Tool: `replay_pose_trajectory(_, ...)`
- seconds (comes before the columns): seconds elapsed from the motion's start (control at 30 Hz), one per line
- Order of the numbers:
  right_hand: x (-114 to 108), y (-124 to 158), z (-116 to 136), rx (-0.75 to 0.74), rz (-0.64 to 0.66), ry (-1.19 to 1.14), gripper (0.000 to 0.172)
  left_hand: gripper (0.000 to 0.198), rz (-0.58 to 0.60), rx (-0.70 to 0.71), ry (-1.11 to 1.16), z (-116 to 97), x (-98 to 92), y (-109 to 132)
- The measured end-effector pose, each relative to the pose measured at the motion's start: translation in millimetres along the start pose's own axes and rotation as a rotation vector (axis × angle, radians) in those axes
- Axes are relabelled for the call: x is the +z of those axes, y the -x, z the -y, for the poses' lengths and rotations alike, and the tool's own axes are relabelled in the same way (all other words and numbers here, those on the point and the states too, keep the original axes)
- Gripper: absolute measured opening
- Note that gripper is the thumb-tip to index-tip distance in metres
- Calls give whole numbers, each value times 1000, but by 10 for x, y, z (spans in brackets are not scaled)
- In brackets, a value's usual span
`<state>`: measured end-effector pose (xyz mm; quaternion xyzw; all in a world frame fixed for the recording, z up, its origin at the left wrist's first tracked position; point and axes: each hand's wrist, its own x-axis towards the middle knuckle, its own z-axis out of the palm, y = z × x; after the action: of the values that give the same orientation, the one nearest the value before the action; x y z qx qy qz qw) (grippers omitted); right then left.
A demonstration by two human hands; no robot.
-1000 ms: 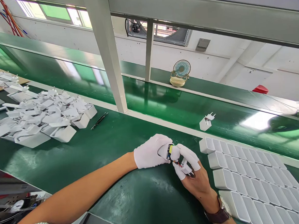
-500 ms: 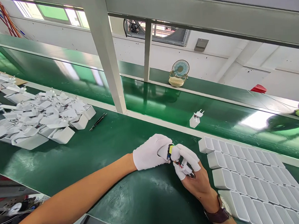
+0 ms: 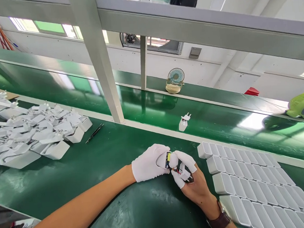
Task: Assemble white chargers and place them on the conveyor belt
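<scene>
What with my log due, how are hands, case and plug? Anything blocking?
Left hand gripping white case. Right hand holding plug. Circuit board showing at case opening. Nothing visibly in the way.

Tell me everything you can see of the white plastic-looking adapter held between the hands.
The white, plastic-looking adapter is open. Its smooth shell sits in the white-gloved left hand; a dark circuit board with a yellow block shows at the shell's right-hand end. Beside it, a thin red wire shows near the white plug piece, held by the right hand in white finger covers. Fingers hide the rest, including how the parts join.
</scene>
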<state>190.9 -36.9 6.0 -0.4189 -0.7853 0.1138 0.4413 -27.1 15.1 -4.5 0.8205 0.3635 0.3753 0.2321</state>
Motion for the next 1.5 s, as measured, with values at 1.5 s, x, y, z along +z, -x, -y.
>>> replay_pose_trajectory(1.5, 10, 40, -51, 110, 15, -180, 56, 62, 132, -158, -41, 101, -110, -84)
